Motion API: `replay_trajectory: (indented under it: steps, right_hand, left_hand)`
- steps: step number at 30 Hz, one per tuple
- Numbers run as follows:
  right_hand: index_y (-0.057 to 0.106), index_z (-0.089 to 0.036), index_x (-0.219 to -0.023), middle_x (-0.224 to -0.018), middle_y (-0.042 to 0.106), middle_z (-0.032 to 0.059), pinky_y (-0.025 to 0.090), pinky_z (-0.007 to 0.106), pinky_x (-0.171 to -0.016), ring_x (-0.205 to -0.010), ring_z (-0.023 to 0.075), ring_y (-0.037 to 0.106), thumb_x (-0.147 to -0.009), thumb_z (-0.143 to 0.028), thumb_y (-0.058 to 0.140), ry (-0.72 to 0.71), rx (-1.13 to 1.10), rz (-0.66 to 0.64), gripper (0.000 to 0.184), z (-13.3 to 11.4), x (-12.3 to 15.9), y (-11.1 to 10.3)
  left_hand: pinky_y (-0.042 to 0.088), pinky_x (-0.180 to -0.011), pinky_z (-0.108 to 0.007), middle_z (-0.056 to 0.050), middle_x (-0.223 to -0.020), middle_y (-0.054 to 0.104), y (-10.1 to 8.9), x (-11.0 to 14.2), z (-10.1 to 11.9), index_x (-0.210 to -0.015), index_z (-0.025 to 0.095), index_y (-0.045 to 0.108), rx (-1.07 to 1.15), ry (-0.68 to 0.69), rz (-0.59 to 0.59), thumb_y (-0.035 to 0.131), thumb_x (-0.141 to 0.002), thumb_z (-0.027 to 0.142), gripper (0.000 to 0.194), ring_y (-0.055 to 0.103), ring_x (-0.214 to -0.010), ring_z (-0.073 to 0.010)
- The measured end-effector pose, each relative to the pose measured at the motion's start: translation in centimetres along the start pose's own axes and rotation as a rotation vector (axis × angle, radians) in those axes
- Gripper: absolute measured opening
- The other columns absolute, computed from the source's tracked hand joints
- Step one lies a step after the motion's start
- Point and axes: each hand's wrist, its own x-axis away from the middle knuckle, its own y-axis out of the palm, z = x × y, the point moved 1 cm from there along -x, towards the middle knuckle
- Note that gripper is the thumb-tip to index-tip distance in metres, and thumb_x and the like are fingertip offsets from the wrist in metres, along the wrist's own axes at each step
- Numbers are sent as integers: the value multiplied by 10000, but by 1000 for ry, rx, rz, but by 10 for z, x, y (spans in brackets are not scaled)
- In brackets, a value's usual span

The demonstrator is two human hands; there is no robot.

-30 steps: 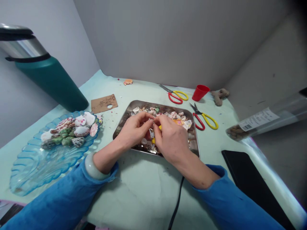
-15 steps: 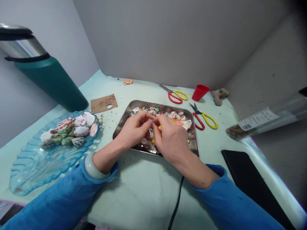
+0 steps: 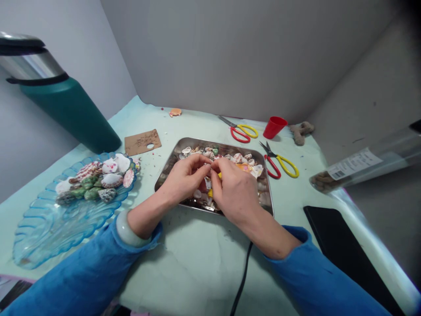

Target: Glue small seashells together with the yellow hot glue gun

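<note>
My left hand and my right hand meet fingertip to fingertip over a metal tray. Both are closed in a pinch; whatever sits between the fingertips is too small and covered to name. Beneath them the tray holds many seashells, small metal bits and some yellow and orange pieces. My hands hide the tray's middle. Left of the tray, a blue clear shell-shaped dish bears larger seashells and green snail-like shells.
A teal bottle stands behind the dish, near a brown card. Two pairs of scissors, a red cup and a clear tube lie or stand to the right. A black flat object and a cable are nearer.
Almost nothing differs. Both hands stay pinched together over the tray, with only tiny shifts at the fingertips.
</note>
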Motion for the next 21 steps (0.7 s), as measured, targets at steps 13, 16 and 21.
replay_trajectory:
  steps: [13, 16, 21]
  right_hand:
    - [578, -150, -884, -825, 674, 44, 322, 288, -577, -689, 170, 607, -900, -207, 440, 9, 18, -20, 150, 0, 0, 1]
    - [578, -152, -889, -818, 673, 41, 316, 288, -572, -682, 169, 606, -900, -207, 438, 9, 22, -26, 151, 0, -1, 1]
    - [579, -148, -894, -821, 670, 46, 316, 286, -570, -689, 171, 608, -894, -199, 440, 13, 29, -39, 148, 0, 0, 2]
  left_hand:
    - [478, -494, -236, 17, -651, 589, 0, -1, 0, -907, 183, 579, -41, 3, -9, 523, -855, 278, 122, 578, -501, -113]
    - [479, -490, -239, 17, -649, 588, 0, 0, 1, -896, 176, 577, -52, 11, -9, 521, -851, 275, 123, 579, -499, -115]
    - [479, -492, -238, 18, -634, 588, -1, -2, -1, -910, 177, 579, -73, 5, -11, 515, -854, 276, 130, 584, -502, -118]
